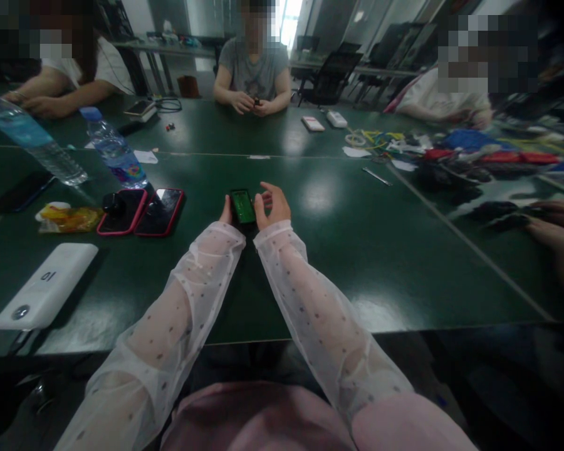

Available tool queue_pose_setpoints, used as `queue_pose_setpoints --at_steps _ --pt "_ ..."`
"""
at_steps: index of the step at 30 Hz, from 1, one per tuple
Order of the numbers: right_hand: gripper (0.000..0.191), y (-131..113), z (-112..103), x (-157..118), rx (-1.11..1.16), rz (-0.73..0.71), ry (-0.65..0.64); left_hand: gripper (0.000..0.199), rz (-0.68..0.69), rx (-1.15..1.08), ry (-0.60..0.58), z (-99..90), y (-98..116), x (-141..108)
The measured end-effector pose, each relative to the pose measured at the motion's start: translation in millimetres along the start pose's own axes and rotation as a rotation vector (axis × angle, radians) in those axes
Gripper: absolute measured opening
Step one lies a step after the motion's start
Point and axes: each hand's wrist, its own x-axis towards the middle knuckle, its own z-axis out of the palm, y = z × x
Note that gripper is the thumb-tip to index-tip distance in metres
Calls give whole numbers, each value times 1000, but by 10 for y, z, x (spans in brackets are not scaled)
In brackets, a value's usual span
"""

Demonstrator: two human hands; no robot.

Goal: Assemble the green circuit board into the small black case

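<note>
Over the middle of the green table [338, 250] is a small black-framed rectangular device with a green face [242, 207]. My left hand [226, 210] grips it along its left edge, with most of the fingers hidden behind or under it. At the device's right edge is my right hand [273, 205], its fingers curved and spread apart. The right thumb lies close against that edge; whether it touches cannot be made out. Sheer dotted sleeves cover both my forearms.
To the left lie two red-cased phones [160, 212], a yellow packet [70, 219], a white power bank [47, 285] and two water bottles [115, 150]. Tangled cables [371, 139] and a thin metal tool [376, 176] lie to the right. Several people sit around the table.
</note>
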Motion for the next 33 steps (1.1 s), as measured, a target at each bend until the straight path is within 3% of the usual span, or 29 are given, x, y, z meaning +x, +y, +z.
queue_pose_setpoints --at_steps 5,11,18,24,27,33 --pt "19 176 0 93 47 96 79 69 42 -121 15 -11 74 -37" --pt "10 442 55 210 163 320 100 74 13 -9 78 43 71 -20" --pt "14 410 81 255 367 593 63 74 11 35 79 -31 91 69" --pt "6 512 -117 360 603 896 133 71 27 87 108 -12 87 66" --pt "8 589 -252 390 783 972 145 69 57 109 109 -17 79 88" --pt "11 610 -301 398 871 1011 187 71 56 167 127 -20 67 87"
